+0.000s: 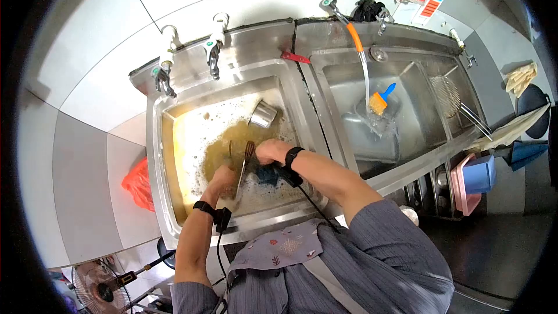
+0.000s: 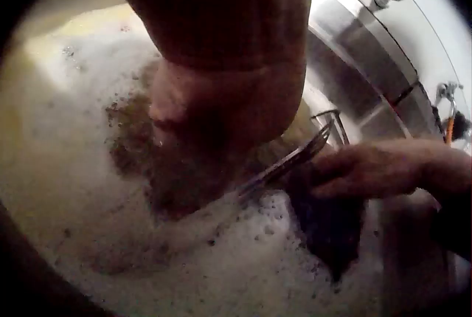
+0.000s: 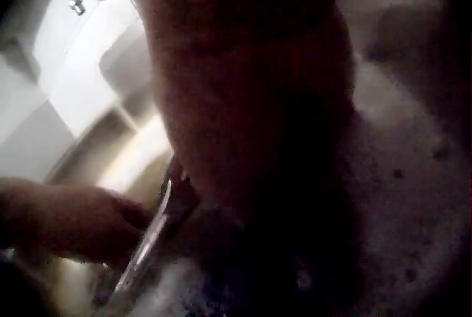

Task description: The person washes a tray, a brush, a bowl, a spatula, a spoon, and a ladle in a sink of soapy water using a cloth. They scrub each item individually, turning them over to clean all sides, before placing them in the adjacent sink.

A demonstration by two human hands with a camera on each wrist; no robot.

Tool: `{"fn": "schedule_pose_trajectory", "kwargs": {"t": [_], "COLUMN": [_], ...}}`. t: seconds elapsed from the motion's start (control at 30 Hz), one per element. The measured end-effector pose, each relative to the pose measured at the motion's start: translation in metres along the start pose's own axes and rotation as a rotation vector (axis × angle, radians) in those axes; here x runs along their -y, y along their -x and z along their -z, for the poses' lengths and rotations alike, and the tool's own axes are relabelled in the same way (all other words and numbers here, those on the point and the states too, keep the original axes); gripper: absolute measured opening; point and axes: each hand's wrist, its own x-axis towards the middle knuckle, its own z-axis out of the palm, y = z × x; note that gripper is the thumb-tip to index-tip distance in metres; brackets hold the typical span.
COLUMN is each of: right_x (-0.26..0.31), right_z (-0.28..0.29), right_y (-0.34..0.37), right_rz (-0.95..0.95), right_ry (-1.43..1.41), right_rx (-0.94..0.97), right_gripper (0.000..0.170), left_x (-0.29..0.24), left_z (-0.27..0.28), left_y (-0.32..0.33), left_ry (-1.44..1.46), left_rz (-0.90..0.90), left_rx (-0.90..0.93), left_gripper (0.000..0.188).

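Observation:
In the left basin, a long metal utensil (image 1: 243,166) slants up out of murky, foamy water, its slotted-looking end raised. My left hand (image 1: 223,177) grips it low down, the fingertips hidden by the water; in the left wrist view this hand (image 2: 214,110) is large and dark. Beside the utensil's upper part, my right hand (image 1: 272,151) holds a dark blue cloth (image 1: 266,174), which hangs below the fingers into the foam in the left wrist view. The right wrist view shows the utensil (image 3: 151,236) between the two hands, dimly lit.
A metal cup (image 1: 263,114) lies tilted in the basin behind the hands. In the right basin, water runs from a hose (image 1: 365,72) near a blue-handled brush (image 1: 380,100); a wire strainer (image 1: 446,96) rests further right. Taps and a red-handled tool (image 1: 295,57) line the back.

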Motion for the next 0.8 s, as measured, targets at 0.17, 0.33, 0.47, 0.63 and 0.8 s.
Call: {"fn": "schedule_pose_trajectory", "kwargs": {"t": [0.17, 0.33, 0.47, 0.63, 0.8], "right_x": [-0.016, -0.119, -0.212, -0.304, -0.232], "right_z": [0.075, 0.181, 0.251, 0.288, 0.274], "right_y": [0.09, 0.15, 0.194, 0.213, 0.203], "right_rz": [0.108, 0.036, -0.302, -0.409, -0.6], "right_ry": [-0.121, 0.326, 0.406, 0.553, 0.393], "right_rx": [-0.293, -0.785, -1.106, -0.99, -0.831], "right_gripper": [0.02, 0.027, 0.042, 0.034, 0.029], "left_x": [0.0, 0.028, 0.004, -0.002, -0.003], "left_z": [0.004, -0.004, 0.004, 0.004, 0.005], "left_y": [0.013, 0.01, 0.046, 0.04, 0.031], "left_ry": [0.498, 0.116, 0.232, 0.731, 0.954], "left_rz": [0.002, -0.067, -0.002, 0.027, 0.025], "left_rx": [-0.171, -0.176, -0.23, -0.047, 0.029], "left_gripper": [0.035, 0.046, 0.041, 0.025, 0.026]}}
